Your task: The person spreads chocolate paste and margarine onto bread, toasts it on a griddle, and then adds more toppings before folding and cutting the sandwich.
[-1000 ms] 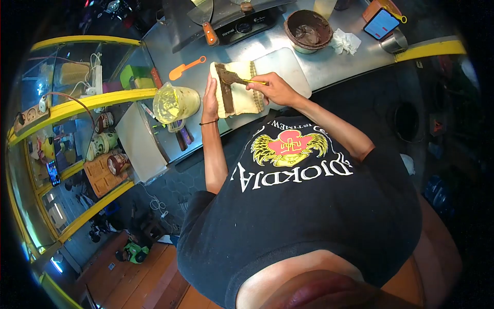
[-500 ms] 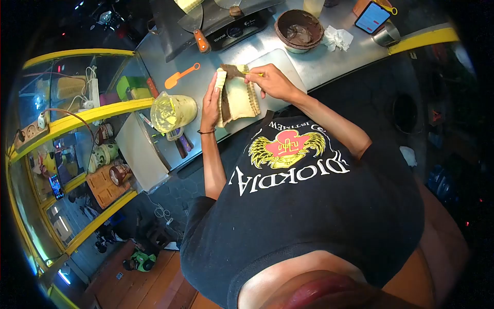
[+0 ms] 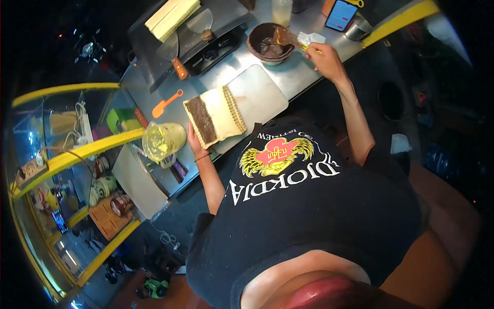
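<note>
A thick split bread (image 3: 222, 110) lies opened out, with dark chocolate spread on its left part and a pale bare surface on its right. My left hand (image 3: 195, 143) holds the bread's lower left edge, its fingers partly hidden behind it. My right hand (image 3: 325, 61) is closed on the yellow handle of a spatula (image 3: 286, 37). The spatula's brown-coated blade is at the right rim of a bowl of chocolate spread (image 3: 256, 49). A white cutting board (image 3: 265, 92) lies partly under the bread.
A black griddle (image 3: 146, 38) at the back bears a pale bread block (image 3: 172, 18) and metal scrapers. An orange spatula (image 3: 167, 103) and a clear tub of yellow spread (image 3: 163, 140) stand left. A phone (image 3: 341, 15) leans beside a metal cup (image 3: 358, 28).
My right hand has moved from the bread to the bowl with the spatula. The bread's left part, tilted up before, now lies opened out, and my left hand has shifted down its edge.
</note>
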